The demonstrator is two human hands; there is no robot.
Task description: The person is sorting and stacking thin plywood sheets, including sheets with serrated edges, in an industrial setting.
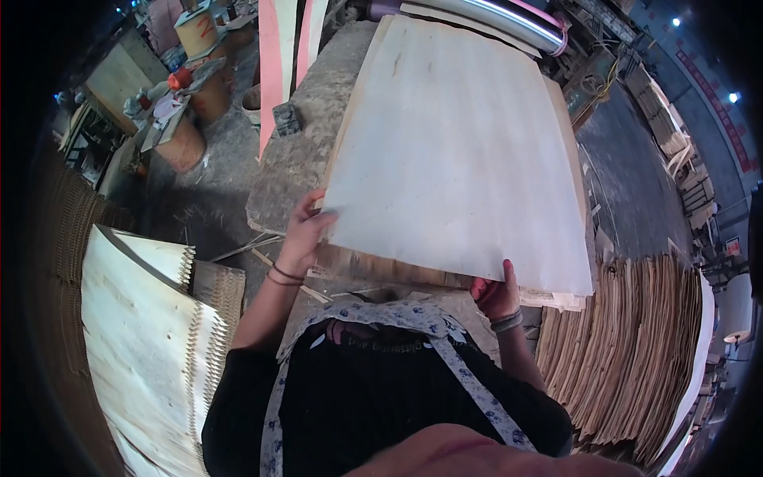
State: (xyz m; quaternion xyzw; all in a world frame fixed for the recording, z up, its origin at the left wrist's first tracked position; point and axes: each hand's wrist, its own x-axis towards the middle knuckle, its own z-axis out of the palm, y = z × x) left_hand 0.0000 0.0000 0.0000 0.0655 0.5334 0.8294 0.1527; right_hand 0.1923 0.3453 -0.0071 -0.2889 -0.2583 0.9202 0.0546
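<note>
A large pale wood veneer sheet lies over the worktable in front of me, on top of other sheets whose browner edges show along its sides. My left hand grips it at the near left corner, thumb on the upper face and other fingers partly hidden at the side. At the near edge, right of the middle, my right hand pinches the same sheet, one digit pointing up over the rim and the rest below it. Between my hands the near edge stands slightly off the darker brown wood beneath.
A dark block sits on the worktable, beside pink and white strips. A shiny roller spans the far end. Veneer stacks stand at right and left, the left sheets zigzag-edged. Drums stand far left.
</note>
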